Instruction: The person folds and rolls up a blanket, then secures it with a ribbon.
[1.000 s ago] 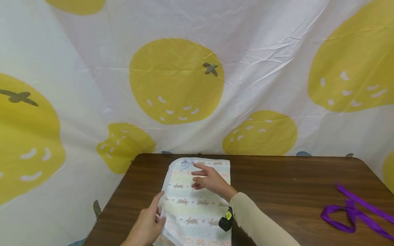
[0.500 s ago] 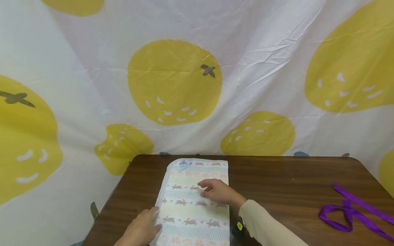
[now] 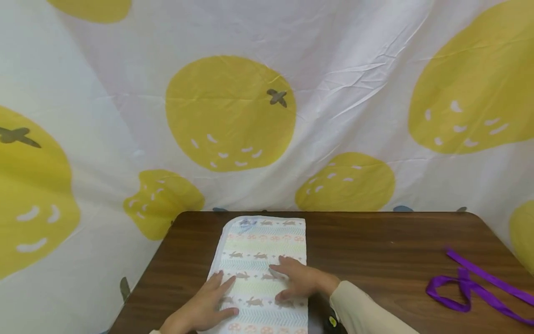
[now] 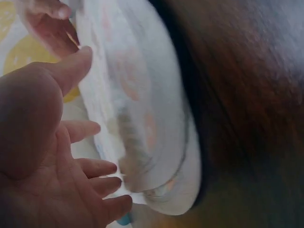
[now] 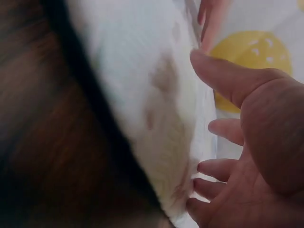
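While the left hand (image 3: 206, 299) rests spread on folded white rabbit-print cloth (image 3: 258, 264), the right hand (image 3: 298, 277) does too. Looped purple ribbon (image 3: 465, 283) lies apart.

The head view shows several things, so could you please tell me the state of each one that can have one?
Rabbit-print cloth: laid flat on the table, layered at its edge.
Left hand: open, resting on the cloth.
Right hand: open, resting on the cloth.
Purple ribbon: loose, partly looped.
Backdrop: hanging, creased.
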Available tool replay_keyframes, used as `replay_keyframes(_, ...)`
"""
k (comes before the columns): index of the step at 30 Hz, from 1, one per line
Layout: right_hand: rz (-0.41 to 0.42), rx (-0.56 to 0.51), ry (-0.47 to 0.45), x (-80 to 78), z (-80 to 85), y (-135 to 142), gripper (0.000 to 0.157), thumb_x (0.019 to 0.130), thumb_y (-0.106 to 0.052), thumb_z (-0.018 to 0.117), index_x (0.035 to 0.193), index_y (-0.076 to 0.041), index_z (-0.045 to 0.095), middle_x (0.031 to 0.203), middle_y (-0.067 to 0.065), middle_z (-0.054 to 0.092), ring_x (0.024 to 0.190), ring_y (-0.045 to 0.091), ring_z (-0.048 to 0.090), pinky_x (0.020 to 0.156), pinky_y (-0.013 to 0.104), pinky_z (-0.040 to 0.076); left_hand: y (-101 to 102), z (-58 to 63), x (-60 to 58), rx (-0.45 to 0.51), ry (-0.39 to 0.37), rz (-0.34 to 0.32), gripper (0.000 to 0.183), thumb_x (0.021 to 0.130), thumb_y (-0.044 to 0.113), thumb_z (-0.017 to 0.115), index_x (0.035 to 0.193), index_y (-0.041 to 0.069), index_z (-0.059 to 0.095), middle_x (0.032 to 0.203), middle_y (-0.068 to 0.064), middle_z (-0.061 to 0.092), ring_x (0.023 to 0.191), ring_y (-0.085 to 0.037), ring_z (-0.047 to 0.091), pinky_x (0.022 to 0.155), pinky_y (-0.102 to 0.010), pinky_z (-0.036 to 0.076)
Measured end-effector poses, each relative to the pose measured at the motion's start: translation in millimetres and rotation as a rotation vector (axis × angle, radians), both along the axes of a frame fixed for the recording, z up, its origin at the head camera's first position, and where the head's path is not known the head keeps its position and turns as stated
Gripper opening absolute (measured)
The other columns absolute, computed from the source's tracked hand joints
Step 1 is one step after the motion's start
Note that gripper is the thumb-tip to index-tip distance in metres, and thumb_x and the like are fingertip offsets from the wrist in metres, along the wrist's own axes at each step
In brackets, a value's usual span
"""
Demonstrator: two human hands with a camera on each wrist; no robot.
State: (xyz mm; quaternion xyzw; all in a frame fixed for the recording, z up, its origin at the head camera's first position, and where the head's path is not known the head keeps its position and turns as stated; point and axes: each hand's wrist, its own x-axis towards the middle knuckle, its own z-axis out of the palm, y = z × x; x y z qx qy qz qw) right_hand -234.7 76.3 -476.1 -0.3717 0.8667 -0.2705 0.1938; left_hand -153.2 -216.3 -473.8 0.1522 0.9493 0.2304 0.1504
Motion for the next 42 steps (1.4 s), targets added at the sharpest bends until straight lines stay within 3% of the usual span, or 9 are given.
replay_keyframes(4, -0.012, -0.002, -0.012, 3.7, -3.0, 2.6, 0.082, 0.076, -0.042, 0.074, 0.142, -0.009, 0.038, 0.151, 0.024, 0.019, 0.140, 0.038, 0.015, 0.109, 0.055, 0.019, -0.2, -7.3, -5.5, -0.021, 0.068, -0.031, 0.076, 0.086, 0.058, 0.052, 0.145, 0.014, 0.033, 0.152, -0.023, 0.017, 0.139, -0.044, 0.011, 0.103, -0.066, 0.016)
replay_keyframes(14, -0.016, 0.059, 0.092, 7.3, -11.7, 5.8, 0.083, 0.075, -0.047, 0.073, 0.142, -0.011, 0.039, 0.151, 0.022, 0.019, 0.139, 0.041, 0.015, 0.108, 0.056, 0.020, -2.2, -19.0, -29.3, -0.044, 0.222, -0.149, 0.072, 0.091, 0.054, 0.048, 0.144, 0.007, 0.034, 0.149, -0.027, 0.020, 0.137, -0.046, 0.015, 0.105, -0.063, 0.017)
replay_keyframes(20, 0.001, 0.053, 0.111, 6.7, -12.8, 10.5, 0.082, 0.076, -0.046, 0.073, 0.141, -0.009, 0.039, 0.151, 0.023, 0.019, 0.139, 0.040, 0.015, 0.108, 0.056, 0.020, -1.8, -23.1, -42.9, -0.050, 0.244, -0.159, 0.073, 0.090, 0.055, 0.049, 0.144, 0.008, 0.035, 0.149, -0.027, 0.020, 0.137, -0.046, 0.016, 0.105, -0.062, 0.018)
replay_keyframes(25, 0.005, 0.046, 0.102, 4.2, -15.3, 20.9, 0.082, 0.076, -0.045, 0.073, 0.141, -0.008, 0.040, 0.151, 0.023, 0.018, 0.139, 0.041, 0.014, 0.108, 0.057, 0.019, 3.3, -25.1, -48.6, -0.056, 0.217, -0.160, 0.078, 0.086, 0.061, 0.050, 0.145, 0.013, 0.034, 0.151, -0.023, 0.018, 0.139, -0.043, 0.014, 0.106, -0.061, 0.019)
replay_keyframes(34, -0.007, 0.026, 0.070, 2.8, -14.3, 49.7, 0.081, 0.076, -0.044, 0.073, 0.141, -0.007, 0.040, 0.152, 0.021, 0.017, 0.140, 0.040, 0.012, 0.108, 0.058, 0.017, 22.2, -27.2, -57.9, -0.114, 0.247, -0.227, 0.079, 0.084, 0.067, 0.046, 0.145, 0.018, 0.034, 0.152, -0.020, 0.019, 0.140, -0.038, 0.016, 0.108, -0.055, 0.021)
replay_keyframes(42, -0.037, -0.002, 0.009, 4.3, -11.2, 79.9, 0.082, 0.076, -0.044, 0.072, 0.142, -0.008, 0.038, 0.154, 0.019, 0.013, 0.141, 0.039, 0.008, 0.107, 0.060, 0.018, 47.6, -26.5, -67.5, -0.147, 0.222, -0.265, 0.080, 0.083, 0.070, 0.043, 0.147, 0.023, 0.030, 0.154, -0.015, 0.016, 0.141, -0.034, 0.014, 0.109, -0.054, 0.022)
